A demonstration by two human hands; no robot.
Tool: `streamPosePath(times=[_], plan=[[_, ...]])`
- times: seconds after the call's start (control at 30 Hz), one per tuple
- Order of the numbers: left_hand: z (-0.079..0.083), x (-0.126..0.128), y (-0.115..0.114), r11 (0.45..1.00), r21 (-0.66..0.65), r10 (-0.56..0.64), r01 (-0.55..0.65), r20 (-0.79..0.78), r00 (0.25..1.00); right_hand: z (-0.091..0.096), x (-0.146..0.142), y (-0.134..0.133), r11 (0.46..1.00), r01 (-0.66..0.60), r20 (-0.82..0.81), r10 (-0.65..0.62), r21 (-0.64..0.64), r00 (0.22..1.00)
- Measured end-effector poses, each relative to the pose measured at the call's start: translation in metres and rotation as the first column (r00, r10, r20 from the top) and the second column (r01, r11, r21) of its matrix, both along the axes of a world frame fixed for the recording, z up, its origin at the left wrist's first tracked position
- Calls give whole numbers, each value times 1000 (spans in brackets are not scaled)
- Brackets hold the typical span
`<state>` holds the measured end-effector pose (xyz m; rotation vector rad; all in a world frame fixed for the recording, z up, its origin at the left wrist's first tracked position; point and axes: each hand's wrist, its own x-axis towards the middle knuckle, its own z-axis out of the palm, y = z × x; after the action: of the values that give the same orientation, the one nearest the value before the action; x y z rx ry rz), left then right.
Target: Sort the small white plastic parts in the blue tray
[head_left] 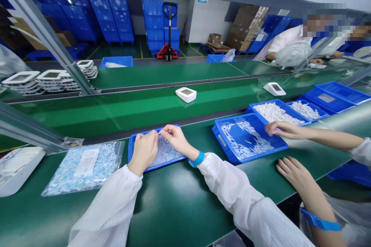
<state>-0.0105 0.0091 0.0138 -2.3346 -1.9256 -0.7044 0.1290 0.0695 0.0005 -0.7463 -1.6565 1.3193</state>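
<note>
My left hand and my right hand meet above the far part of a blue tray. Both are closed in a pinch, fingertips almost touching around a tiny pale plastic piece; its exact kind is too small to tell. Inside the tray lies a layer of small light-blue and white pieces, partly covered by my hands. To the left, a clear plastic bag full of similar light-blue pieces, with a white label, rests flat on the green table.
On my right, a co-worker's hand hovers by a larger blue tray of pieces; the other hand rests on the table. White devices with screens sit on the green belt. A white bin stands far left beside a metal post.
</note>
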Motion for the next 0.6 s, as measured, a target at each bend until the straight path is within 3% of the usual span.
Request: streamPosePath(times=[0.1,0.3,0.47,0.6], plan=[[-1,-1,1,999,-22,-22,24,51,998,1,1,-1,999,-11,-24,12,35,1000],[-1,-3,2,998,-8,-59,60,93,994,-5,0,2,1000,-4,-75,2,-25,997],[-3,-2,2,999,23,-50,48,59,997,-7,-1,4,999,53,-22,-53,-5,998],[-6,-3,4,999,12,-54,53,48,997,-7,-1,2,1000,-3,29,3,3,1000]])
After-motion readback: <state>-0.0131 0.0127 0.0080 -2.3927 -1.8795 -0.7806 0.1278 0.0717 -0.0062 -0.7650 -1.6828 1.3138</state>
